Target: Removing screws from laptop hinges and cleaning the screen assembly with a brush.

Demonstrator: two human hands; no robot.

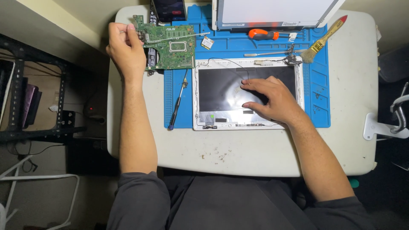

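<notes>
**Hands on a dismantled laptop**

The left hand (125,47) pinches the green circuit board (169,47) at the blue mat's (319,85) back-left corner. The right hand (272,99) rests open, fingers spread, on the white laptop lid (221,91) mid-mat.

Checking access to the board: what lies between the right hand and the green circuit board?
Little does: the right hand rests on the white laptop shell; its rim and bare blue mat lie between. The left hand already touches the circuit board.

White table (255,157), black metal rack (38,98) left, dim floor.
</notes>
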